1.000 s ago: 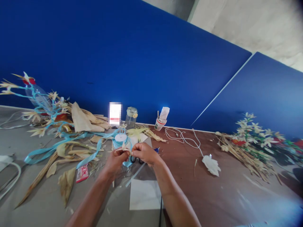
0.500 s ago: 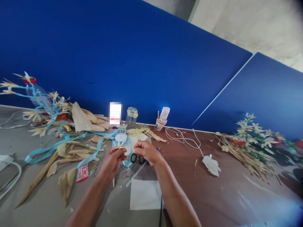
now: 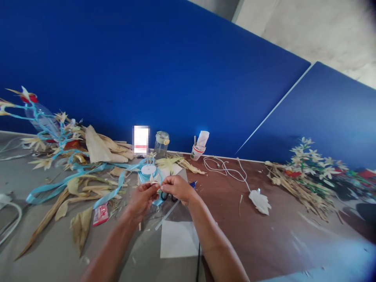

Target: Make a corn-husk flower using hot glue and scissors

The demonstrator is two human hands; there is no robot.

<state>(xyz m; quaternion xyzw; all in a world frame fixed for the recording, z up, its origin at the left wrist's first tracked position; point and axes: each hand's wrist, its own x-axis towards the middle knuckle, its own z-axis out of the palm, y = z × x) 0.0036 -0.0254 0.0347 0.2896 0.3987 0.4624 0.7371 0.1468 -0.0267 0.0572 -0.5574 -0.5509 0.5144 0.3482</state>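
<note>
My left hand (image 3: 143, 197) pinches a small pale husk flower (image 3: 152, 179) between thumb and fingertips, its petals standing up above them. Close against it, my right hand (image 3: 180, 188) is closed in a pinch. What it grips is too small to make out. Black-handled scissors (image 3: 169, 196) lie under the right hand, partly hidden by it. Just behind the hands stands a white-topped roll of light blue ribbon (image 3: 148, 170). Pale dried husk strips (image 3: 169, 161) lie beyond it.
At left, blue-stemmed husk flowers (image 3: 44, 117) stand by a plastic bottle (image 3: 41, 113) among dried husks (image 3: 80, 225) and loose blue ribbon (image 3: 47, 194). A jar (image 3: 161, 145) and paper cup (image 3: 198, 152) stand behind. White cable (image 3: 226, 168), crumpled tissue (image 3: 260, 202) and white flowers (image 3: 313, 158) lie right.
My hands have come together, so their fingertips now meet at the flower. The whole view has shifted slightly.
</note>
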